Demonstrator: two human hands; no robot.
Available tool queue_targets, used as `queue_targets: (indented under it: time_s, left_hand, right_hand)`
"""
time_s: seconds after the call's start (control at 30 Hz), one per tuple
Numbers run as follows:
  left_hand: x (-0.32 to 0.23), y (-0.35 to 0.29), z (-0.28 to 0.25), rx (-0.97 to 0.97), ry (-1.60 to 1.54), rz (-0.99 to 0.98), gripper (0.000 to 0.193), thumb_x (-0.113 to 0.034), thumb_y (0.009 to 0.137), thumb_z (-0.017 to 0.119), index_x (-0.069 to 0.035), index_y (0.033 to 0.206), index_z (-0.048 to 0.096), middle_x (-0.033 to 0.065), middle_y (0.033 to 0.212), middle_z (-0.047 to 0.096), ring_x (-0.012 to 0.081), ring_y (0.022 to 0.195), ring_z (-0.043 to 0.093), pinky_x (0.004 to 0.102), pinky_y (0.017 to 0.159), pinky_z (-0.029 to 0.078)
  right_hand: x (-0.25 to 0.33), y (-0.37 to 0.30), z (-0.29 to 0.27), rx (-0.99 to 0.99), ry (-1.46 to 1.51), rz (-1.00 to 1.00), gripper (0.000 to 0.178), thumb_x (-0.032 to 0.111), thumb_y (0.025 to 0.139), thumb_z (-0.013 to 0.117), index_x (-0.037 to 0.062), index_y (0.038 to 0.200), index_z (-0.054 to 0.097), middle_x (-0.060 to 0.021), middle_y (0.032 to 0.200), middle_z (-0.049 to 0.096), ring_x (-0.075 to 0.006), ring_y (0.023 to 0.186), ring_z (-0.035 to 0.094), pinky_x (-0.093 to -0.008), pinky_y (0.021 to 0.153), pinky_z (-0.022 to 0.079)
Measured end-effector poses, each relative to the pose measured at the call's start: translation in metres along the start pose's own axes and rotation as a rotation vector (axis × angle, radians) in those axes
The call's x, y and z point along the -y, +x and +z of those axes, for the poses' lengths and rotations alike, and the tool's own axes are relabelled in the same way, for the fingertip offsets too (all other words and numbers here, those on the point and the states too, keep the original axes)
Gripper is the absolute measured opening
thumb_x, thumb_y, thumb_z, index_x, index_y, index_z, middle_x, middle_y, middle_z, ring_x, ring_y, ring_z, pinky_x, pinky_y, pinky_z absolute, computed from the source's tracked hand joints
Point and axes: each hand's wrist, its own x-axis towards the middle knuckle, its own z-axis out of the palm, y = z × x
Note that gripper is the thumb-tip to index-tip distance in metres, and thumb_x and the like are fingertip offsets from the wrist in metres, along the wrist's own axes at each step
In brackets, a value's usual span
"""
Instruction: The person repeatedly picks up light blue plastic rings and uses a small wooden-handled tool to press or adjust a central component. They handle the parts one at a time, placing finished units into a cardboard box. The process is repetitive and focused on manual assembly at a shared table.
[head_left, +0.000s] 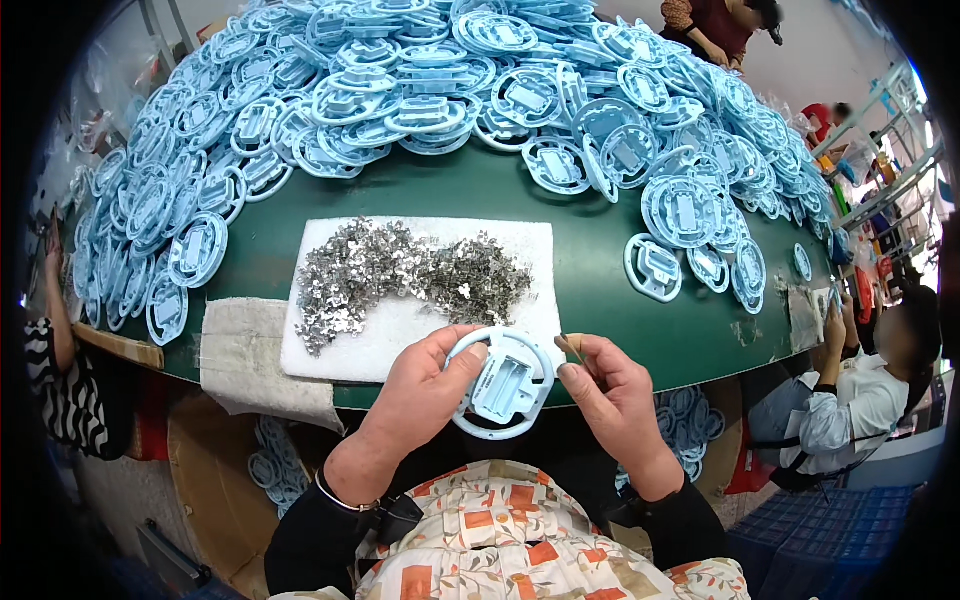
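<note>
My left hand (420,385) grips the left rim of a light-blue plastic ring-shaped part (505,388), thumb on top. A rectangular compartment sits in its middle and faces up. Close to the ring's right rim, my right hand (612,392) pinches a small, thin dark piece (571,347) between thumb and fingertips; its kind is too small to make out. Just beyond both hands lies a white foam pad (540,250). Small shiny metal clips (345,285) are heaped on its left side, with a darker heap of small metal pieces (478,282) on the right.
A huge pile of similar light-blue parts (430,110) covers the far side of the green table (590,260). A folded cloth (245,350) hangs over the near edge. Below stand cardboard boxes (205,450) with more parts. People sit left and right (850,400); another stands beyond.
</note>
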Motion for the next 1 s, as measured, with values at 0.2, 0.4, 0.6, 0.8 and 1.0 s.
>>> queue_targets:
  time_s: [0.2, 0.4, 0.6, 0.8, 1.0]
  left_hand:
    - [-0.010, -0.009, 0.011, 0.086, -0.020, 0.023, 0.039, -0.015, 0.104, 0.053, 0.002, 0.138, 0.051, 0.0072, 0.116, 0.066, 0.0085, 0.101, 0.062, 0.0243, 0.088, 0.051]
    - [-0.027, -0.007, 0.015, 0.190, 0.752, 0.388, 0.048, -0.008, 0.093, 0.056, 0.002, 0.140, 0.051, 0.0174, 0.121, 0.061, 0.0226, 0.103, 0.063, 0.0327, 0.091, 0.051]
    - [-0.016, -0.004, 0.020, 0.143, 0.890, 0.515, 0.047, -0.009, 0.093, 0.049, 0.005, 0.137, 0.048, 0.0215, 0.114, 0.061, 0.0334, 0.099, 0.064, 0.0373, 0.092, 0.051]
    - [0.014, 0.001, -0.003, 0.374, -0.396, 0.069, 0.051, -0.031, 0.107, 0.043, 0.005, 0.144, 0.041, 0.0130, 0.114, 0.063, 0.0237, 0.091, 0.067, 0.0361, 0.079, 0.058]
    - [0.021, -0.002, -0.005, 0.394, -0.374, 0.279, 0.056, -0.004, 0.096, 0.061, -0.001, 0.148, 0.040, 0.0178, 0.132, 0.057, 0.0248, 0.093, 0.067, 0.0384, 0.080, 0.059]
  right_hand:
    - [-0.008, 0.004, -0.001, 0.209, 0.617, 0.318, 0.025, 0.019, 0.104, 0.058, -0.0005, 0.119, 0.062, 0.0010, 0.096, 0.066, -0.0021, 0.082, 0.058, -0.0198, 0.073, 0.048]
    - [-0.001, 0.004, -0.005, 0.247, 0.410, 0.224, 0.022, 0.017, 0.105, 0.057, -0.0016, 0.115, 0.064, 0.0014, 0.096, 0.066, -0.0020, 0.083, 0.058, -0.0202, 0.072, 0.049]
    - [0.008, 0.002, -0.005, 0.184, 0.529, 0.208, 0.027, 0.017, 0.106, 0.055, -0.0035, 0.121, 0.063, 0.0000, 0.094, 0.067, -0.0022, 0.082, 0.058, -0.0212, 0.071, 0.049]
    - [0.014, 0.001, 0.013, 0.085, 0.325, -0.063, 0.029, 0.015, 0.107, 0.052, -0.0065, 0.124, 0.062, -0.0052, 0.094, 0.069, -0.0065, 0.080, 0.064, -0.0223, 0.071, 0.053]
    - [0.015, 0.005, 0.030, 0.108, -0.009, -0.295, 0.034, -0.002, 0.092, 0.061, -0.0015, 0.126, 0.064, -0.0123, 0.087, 0.070, -0.0174, 0.072, 0.070, -0.0287, 0.063, 0.057]
